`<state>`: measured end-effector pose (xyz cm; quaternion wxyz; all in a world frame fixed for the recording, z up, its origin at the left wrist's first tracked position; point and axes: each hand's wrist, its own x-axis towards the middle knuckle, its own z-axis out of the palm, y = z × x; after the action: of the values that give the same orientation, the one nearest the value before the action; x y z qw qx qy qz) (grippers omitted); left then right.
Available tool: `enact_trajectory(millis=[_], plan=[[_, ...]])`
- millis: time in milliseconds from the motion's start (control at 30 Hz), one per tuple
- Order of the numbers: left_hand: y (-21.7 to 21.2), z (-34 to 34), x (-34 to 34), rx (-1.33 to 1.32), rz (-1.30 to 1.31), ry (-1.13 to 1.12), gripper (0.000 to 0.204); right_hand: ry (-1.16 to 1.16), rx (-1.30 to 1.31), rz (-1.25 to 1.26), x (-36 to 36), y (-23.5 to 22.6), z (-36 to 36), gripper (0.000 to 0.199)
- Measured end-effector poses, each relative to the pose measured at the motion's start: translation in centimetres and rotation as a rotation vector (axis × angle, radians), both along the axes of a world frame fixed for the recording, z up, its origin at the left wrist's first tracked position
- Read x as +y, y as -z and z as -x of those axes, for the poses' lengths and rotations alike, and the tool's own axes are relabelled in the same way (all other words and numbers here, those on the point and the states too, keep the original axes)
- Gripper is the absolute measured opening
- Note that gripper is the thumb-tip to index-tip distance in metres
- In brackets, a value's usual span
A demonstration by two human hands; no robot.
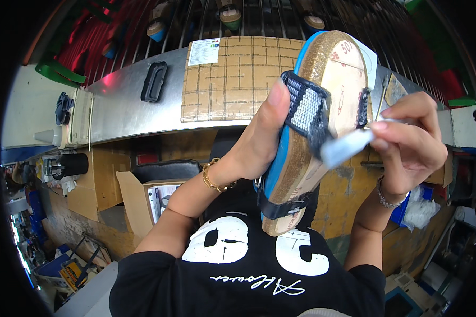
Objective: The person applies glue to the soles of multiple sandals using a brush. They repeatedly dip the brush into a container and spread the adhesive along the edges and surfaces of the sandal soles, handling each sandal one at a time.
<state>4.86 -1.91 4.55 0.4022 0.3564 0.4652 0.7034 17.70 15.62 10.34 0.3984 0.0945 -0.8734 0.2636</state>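
Observation:
My left hand (264, 124) grips a sandal on a blue last (282, 164), tilted with its underside towards me. A pale insole (346, 74) with a speckled brown rim faces up. Folded over its edges are a dark and grey woven strap (307, 108) and a black strap (285, 206) near the lower end. In my right hand (412, 140), thumb and fingers pinch a thin-handled, brush-like tool (346, 148). Its pale head is smeared by motion and lies over the strap's folded end; whether it touches cannot be told.
Ahead, a brown cardboard sheet (222, 84) lies on a metal bench (127, 113) beside a black oblong frame (155, 82). Several lasts, one blue-tipped (156, 30), sit on the metal rollers beyond. Below left stands an open carton (135, 201); white plastic (422, 208) lies at right.

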Motion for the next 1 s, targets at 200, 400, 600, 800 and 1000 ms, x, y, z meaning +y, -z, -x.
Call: enact_trajectory(millis=[200, 400, 600, 800, 1000], plan=[[-0.5, -0.1, 0.5, -0.118, -0.040, -0.075, 0.098, 0.085, 0.104, 0.380, -0.5, 1.1, 1.8, 0.015], [-0.2, 1.1, 0.9, -0.111, -0.061, -0.208, 0.103, 0.137, -0.098, 0.684, -4.0, 2.6, 0.4, 0.014], [-0.1, 0.4, 0.8, -0.009, -0.071, -0.288, 0.098, 0.418, 0.135, 0.267, -5.5, 3.3, 1.6, 0.022], [-0.3, 0.4, 0.6, 0.059, -0.027, -0.303, 0.096, 0.579, 0.082, -0.161, -6.5, 1.5, 0.0, 0.019], [-0.6, 0.6, 0.7, 0.045, -0.017, -0.210, 0.100, 0.333, 0.243, 0.076, -3.3, 2.4, 1.8, 0.031]])
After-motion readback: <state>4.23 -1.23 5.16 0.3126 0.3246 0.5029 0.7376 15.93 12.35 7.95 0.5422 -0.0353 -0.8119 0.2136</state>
